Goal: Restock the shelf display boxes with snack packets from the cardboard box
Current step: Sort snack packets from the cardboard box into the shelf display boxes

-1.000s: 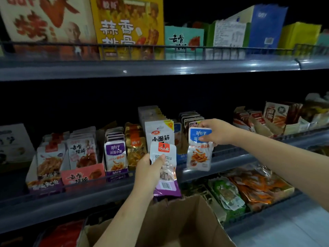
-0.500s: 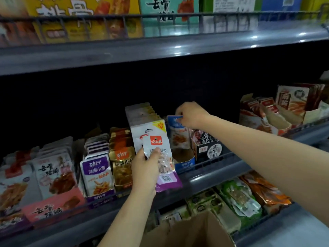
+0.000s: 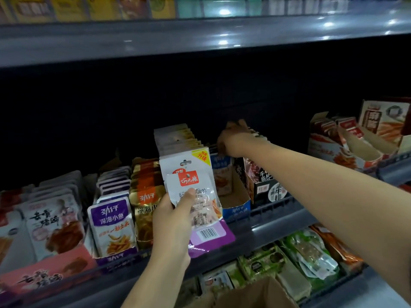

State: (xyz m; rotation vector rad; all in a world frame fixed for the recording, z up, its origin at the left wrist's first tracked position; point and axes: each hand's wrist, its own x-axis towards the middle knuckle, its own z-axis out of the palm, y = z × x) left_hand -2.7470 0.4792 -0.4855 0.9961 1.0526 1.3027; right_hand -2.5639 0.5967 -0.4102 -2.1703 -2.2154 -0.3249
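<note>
Pinching a white-and-purple snack packet (image 3: 198, 210) between thumb and curled fingers, the left hand (image 3: 172, 221) holds it upright in front of the middle shelf's rail. Just right of that grip stands the blue display box (image 3: 235, 207), with a blue packet (image 3: 221, 174) inside. Above and beyond it the right hand (image 3: 231, 140) reaches into the back of the row; whether it holds anything I cannot tell. Below the grip, the cardboard box (image 3: 255, 294) waits. Restocking looks mid-step; next, the held packet needs its matching box.
</note>
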